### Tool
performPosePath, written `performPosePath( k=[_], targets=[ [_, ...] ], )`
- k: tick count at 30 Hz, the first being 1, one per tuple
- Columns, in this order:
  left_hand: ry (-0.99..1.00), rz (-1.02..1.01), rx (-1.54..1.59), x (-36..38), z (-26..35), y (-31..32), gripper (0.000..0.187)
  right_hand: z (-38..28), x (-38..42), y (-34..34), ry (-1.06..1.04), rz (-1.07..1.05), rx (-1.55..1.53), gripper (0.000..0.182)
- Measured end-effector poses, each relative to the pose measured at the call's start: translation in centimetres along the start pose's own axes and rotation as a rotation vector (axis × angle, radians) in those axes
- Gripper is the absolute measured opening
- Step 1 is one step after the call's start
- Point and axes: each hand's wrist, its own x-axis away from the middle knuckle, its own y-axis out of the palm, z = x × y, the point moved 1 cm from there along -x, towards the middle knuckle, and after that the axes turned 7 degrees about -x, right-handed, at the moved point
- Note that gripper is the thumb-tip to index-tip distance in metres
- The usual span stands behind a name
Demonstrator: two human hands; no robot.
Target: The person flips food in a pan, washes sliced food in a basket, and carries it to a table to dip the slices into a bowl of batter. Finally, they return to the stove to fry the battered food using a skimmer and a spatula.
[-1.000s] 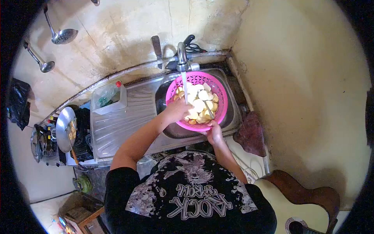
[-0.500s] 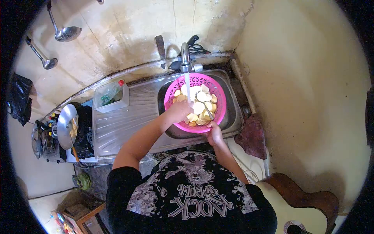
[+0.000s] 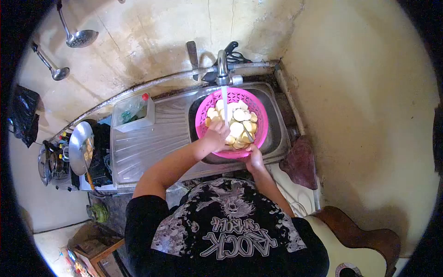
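Note:
A pink perforated basket [image 3: 261, 108] sits in the sink basin, holding many pale yellow and white slices [image 3: 239, 115]. Water runs from the curved faucet [image 3: 222, 69] onto the slices. My left hand [image 3: 216, 137] is inside the basket's near left part, over the slices under the stream, with its fingers apart. At the basket's near right rim, my right hand [image 3: 254, 159] grips the edge. A metal utensil handle [image 3: 248, 134] lies among the slices close to that hand.
Left of the basin are the ridged drainboard [image 3: 159, 147] and a white container [image 3: 142, 121] with a plastic bag. Further left, a wok [image 3: 79, 143] stands on the stove. Knives and scissors [image 3: 236, 57] are behind the faucet. A guitar [image 3: 369, 251] stands at lower right.
My left hand has drawn back slightly toward my body, with its fingers lifted more upward. The right hand stays at the rim. The camera view has shifted a little.

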Motion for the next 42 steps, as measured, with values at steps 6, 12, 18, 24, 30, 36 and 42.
performPosePath(
  k=[6, 12, 18, 24, 30, 36, 42],
  targets=[
    [-0.289, -0.075, 0.195, -2.0, -0.1, -0.6, 0.068, 0.6, 1.0, 2.2, 0.018, -0.019, -0.06, 0.035],
    [0.059, -0.402, 0.444, -3.1, -1.4, 0.3, 0.057, 0.3, 0.9, 1.0, 0.025, -0.001, -0.014, 0.057],
    [-0.547, 0.103, 0.323, -4.6, 1.1, 2.3, 0.07, 0.3, 0.5, 1.0, -0.166, 0.053, 0.016, 0.053],
    [-0.178, -0.229, 0.438, -3.9, 1.1, -0.3, 0.071, 1.1, -0.4, -2.2, -0.132, 0.036, -0.131, 0.045],
    [-0.307, -0.111, 0.325, -4.3, 3.5, 1.6, 0.056, 0.0, 1.0, -0.7, -0.146, 0.122, -0.043, 0.044],
    [-0.112, 0.164, 0.369, -7.3, -1.4, 7.0, 0.043, 0.5, 1.1, -0.6, -0.104, 0.086, -0.105, 0.047],
    [-0.173, 0.301, 0.333, -6.2, 1.5, -0.7, 0.045, 0.2, 0.7, -0.9, -0.036, -0.014, -0.067, 0.049]
  ],
)
